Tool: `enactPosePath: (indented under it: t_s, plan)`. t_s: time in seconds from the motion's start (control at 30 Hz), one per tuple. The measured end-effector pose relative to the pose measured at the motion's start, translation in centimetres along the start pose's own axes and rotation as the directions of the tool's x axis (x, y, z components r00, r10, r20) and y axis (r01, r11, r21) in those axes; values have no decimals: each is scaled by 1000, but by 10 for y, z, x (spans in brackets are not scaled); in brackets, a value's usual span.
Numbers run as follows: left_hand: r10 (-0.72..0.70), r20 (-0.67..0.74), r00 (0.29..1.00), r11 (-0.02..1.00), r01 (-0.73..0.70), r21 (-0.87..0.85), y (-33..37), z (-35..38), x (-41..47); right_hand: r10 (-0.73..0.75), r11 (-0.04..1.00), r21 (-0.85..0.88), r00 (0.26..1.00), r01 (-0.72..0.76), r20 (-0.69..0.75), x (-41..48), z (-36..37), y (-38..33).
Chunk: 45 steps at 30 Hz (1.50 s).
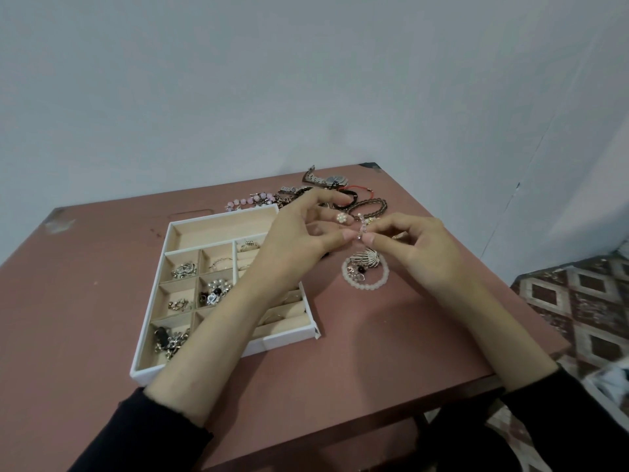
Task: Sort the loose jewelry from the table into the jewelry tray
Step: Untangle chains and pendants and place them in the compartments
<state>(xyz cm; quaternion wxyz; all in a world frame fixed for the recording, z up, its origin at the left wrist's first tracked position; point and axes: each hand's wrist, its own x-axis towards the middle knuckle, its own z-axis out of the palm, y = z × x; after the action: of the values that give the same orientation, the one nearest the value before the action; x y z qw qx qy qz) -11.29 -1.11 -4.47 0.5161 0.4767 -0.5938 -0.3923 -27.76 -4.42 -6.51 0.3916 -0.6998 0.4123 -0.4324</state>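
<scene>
Between hands point(299, 240) (thumbtips): bead strand point(363, 228)

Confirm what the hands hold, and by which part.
Both hands pinch one small clear-beaded piece: the left hand and right hand each grip its lower end between thumb and fingertip. Its upper end sticks up free. Its type cannot be told.

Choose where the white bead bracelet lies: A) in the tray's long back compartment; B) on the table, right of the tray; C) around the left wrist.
B: the white bead bracelet lies flat on the table, just right of the tray.
</scene>
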Motion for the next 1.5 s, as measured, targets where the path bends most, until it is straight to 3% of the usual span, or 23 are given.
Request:
enactPosePath:
  t_s: [0.4,0.63,0.9,1.03,1.17,1.37,1.5]
  plan:
    - [-41,39,998,994,45,-101,-4,2,-1,-11,1000,8,1000,11,-10,1,-1,1]
    - [-43,54,998,998,46,-49,-1,3,-3,-8,1000,10,1000,8,-27,2,-1,0]
    - [-60,37,997,990,55,132,0,1,0,-28,999,-33,999,26,-41,3,-1,2]
    - [-25,117,993,982,2,191,3,0,2,-44,997,-65,998,41,-39,3,0,4]
    - [20,100,995,963,-46,266,3,1,3,-49,997,-64,998,47,-26,1,0,3]
    - [43,110,993,951,-74,300,2,6,1,-47,996,-78,999,46,-13,2,1,3]
    - [6,25,1000,979,-11,201,2,8,2,-52,998,-20,998,51,-32,3,-1,6]
